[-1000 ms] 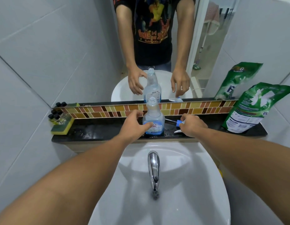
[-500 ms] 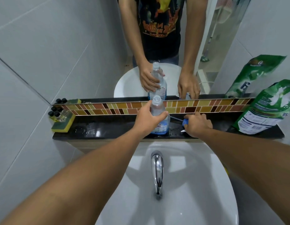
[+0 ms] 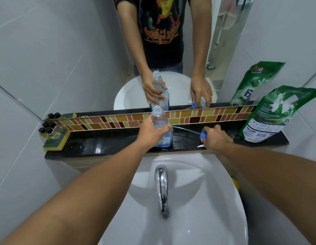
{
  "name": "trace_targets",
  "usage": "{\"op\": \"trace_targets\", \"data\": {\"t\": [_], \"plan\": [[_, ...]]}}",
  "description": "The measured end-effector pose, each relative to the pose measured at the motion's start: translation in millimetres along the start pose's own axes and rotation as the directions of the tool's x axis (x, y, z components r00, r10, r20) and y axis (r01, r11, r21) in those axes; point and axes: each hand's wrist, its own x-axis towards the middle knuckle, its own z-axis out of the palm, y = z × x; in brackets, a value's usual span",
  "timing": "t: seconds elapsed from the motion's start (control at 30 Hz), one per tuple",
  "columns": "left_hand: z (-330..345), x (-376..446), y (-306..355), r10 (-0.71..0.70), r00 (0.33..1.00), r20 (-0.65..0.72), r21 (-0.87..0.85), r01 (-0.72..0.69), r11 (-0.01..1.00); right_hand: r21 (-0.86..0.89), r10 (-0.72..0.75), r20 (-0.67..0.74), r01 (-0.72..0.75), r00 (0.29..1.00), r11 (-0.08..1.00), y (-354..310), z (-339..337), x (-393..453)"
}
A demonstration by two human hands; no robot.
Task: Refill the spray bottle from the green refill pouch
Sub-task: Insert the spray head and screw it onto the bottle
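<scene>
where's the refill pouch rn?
Head view, far right: the green refill pouch leans against the mirror on the black ledge, untouched, right of the right hand.

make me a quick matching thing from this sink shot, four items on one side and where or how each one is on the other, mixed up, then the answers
Items
1. spray bottle
2. green refill pouch
3. trigger spray head
4. sponge

Places or states
A. leaning against the wall at the ledge's right end
B. at the ledge's left end, small dark-capped bottles on it
C. open-necked, gripped by the left hand
D. under the right hand on the ledge, its tube pointing toward the bottle

Pairs: 1-C, 2-A, 3-D, 4-B
</scene>
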Motion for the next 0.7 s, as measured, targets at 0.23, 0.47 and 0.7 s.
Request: {"op": "trace_targets", "data": {"t": [0.23,0.47,0.7], "plan": [[1,1,0,-0.029,0.999,0.027,-0.025,0.029,0.999,0.08,0.042,-0.071,-0.036,0.997,0.996,42,-22,-29],[0,1,1,-0.03,0.999,0.019,-0.012,0.03,0.999,0.147,-0.008,-0.164,0.032,0.986,0.989,56,-48,-51],[-1,-2,3,-0.028,0.999,0.035,0.006,0.027,1.0,0.214,-0.057,-0.265,0.117,0.962,0.97,44,-77,-76]]}}
